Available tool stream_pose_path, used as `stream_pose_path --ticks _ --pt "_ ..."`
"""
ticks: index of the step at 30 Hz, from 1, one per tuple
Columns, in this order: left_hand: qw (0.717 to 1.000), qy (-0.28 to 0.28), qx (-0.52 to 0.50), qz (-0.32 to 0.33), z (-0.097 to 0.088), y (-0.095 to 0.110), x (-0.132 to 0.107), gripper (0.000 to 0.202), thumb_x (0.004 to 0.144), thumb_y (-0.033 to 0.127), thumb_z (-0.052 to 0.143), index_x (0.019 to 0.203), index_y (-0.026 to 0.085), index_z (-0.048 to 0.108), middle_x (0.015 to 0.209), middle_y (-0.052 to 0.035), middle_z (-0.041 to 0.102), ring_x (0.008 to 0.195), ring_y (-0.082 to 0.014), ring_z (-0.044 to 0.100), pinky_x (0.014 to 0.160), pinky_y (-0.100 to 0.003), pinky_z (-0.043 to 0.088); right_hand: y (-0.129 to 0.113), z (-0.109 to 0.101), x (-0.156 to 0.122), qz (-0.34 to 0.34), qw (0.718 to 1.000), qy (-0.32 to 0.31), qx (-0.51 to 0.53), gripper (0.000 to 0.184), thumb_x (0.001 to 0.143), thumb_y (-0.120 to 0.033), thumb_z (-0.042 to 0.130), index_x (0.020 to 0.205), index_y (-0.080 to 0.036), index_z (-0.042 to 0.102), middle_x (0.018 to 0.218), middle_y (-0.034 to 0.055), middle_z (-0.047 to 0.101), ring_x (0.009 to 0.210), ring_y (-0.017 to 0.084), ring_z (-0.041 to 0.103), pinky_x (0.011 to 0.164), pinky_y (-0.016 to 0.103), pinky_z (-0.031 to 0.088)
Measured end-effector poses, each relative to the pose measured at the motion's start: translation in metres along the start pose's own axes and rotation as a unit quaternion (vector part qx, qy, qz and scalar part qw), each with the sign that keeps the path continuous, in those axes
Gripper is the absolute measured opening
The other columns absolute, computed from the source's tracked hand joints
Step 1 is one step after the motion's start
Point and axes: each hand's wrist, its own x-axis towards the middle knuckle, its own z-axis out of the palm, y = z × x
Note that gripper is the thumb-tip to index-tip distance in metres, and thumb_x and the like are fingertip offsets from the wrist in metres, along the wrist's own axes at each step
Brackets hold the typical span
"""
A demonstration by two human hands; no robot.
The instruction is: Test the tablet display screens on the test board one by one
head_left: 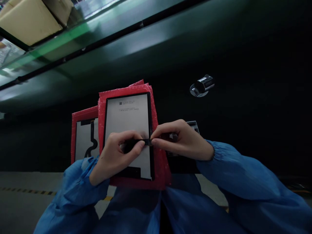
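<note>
A flat display panel (126, 120) with a pale grey back and black border lies on red bubble-wrap bags (158, 177). Over its right edge, my left hand (117, 152) pinches a short dark ribbon cable (146, 142) between thumb and forefinger. My right hand (182, 139) grips the cable's end, thumb and forefinger closed at the connector. The two hands' fingertips almost meet. To the left, partly behind my left arm, a second panel (81, 139) rests on red wrap, with a curved black ribbon cable (93, 139) across it.
On the dark table stands a shiny metal cylinder-like object (206, 84) with a round base. A flat patterned item (194, 125) is partly hidden under my right hand. Beyond the table runs a greenish ledge (109, 42), with a cardboard box (26, 22) at upper left.
</note>
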Motion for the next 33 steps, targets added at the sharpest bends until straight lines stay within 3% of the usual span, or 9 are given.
stream_pose_path --ticks 3,11,18,24,33 --pt "1.0 -0.008 0.003 -0.01 0.0001 0.0002 0.0001 0.017 0.087 0.023 0.059 0.073 0.015 0.065 0.066 0.0008 0.065 0.055 -0.0099 0.057 0.049 -0.02 0.044 -0.0004 0.0003 0.0006 0.009 1.0 0.002 0.002 0.014 0.087 -0.022 0.066 0.081 -0.01 0.07 0.065 -0.0003 0.061 0.054 0.006 0.048 0.047 0.018 0.036" --pt "1.0 0.011 -0.017 -0.003 0.0013 0.0011 0.0008 0.016 0.087 0.02 0.058 0.073 0.015 0.065 0.057 0.0044 0.057 0.046 -0.0068 0.051 0.043 -0.018 0.039 -0.0001 0.0005 -0.0004 -0.004 1.0 -0.002 0.0 0.015 0.088 -0.022 0.066 0.082 -0.01 0.072 0.068 0.0016 0.067 0.057 0.007 0.053 0.05 0.018 0.04" --pt "1.0 0.007 -0.006 -0.002 0.0013 0.0006 0.0 0.016 0.087 0.02 0.058 0.072 0.015 0.064 0.059 0.0043 0.058 0.049 -0.007 0.051 0.046 -0.019 0.04 -0.0017 0.0004 0.0 0.022 1.0 0.005 0.018 0.018 0.086 -0.026 0.068 0.081 -0.009 0.072 0.066 0.0011 0.065 0.055 0.007 0.052 0.048 0.018 0.039" --pt "1.0 -0.022 0.004 -0.009 0.0022 -0.0022 -0.0001 0.016 0.088 0.023 0.057 0.075 0.016 0.063 0.07 -0.0001 0.066 0.064 -0.0123 0.061 0.055 -0.022 0.045 -0.0011 0.001 -0.0001 0.024 0.999 0.006 0.023 0.023 0.086 -0.033 0.07 0.081 -0.01 0.072 0.068 0.0017 0.066 0.056 0.007 0.054 0.048 0.018 0.04" --pt "0.999 -0.002 0.031 0.017 0.007 -0.0037 0.0024 0.015 0.087 0.019 0.057 0.072 0.017 0.059 0.067 0.0024 0.061 0.059 -0.0095 0.055 0.053 -0.02 0.043 0.0011 0.0028 0.0011 0.031 0.999 0.016 0.018 0.027 0.086 -0.036 0.069 0.08 -0.01 0.072 0.064 0.001 0.064 0.054 0.007 0.05 0.046 0.018 0.036"
